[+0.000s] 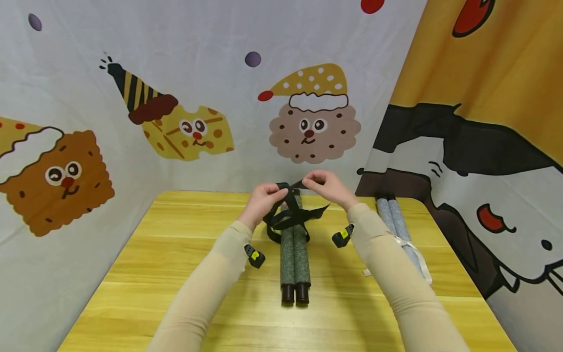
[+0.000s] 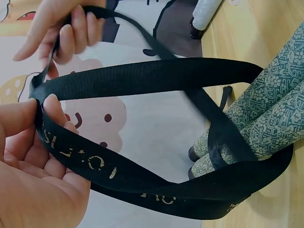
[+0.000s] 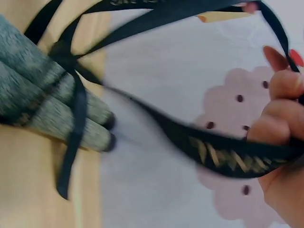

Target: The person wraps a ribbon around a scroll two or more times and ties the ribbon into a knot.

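Left hand: your thumb and finger were closed, pinching the ribbon.
Right hand: your fingers were curled round another stretch of it.
Ribbon: it circled the green rolls on the table, between your hands.

Cartoon-print cloth backdrop behind table

Can't read the gold lettering on the black ribbon by the right hand, blurry lol. Right sleeve blocks the pale rolls partly; desk is cut off up front.
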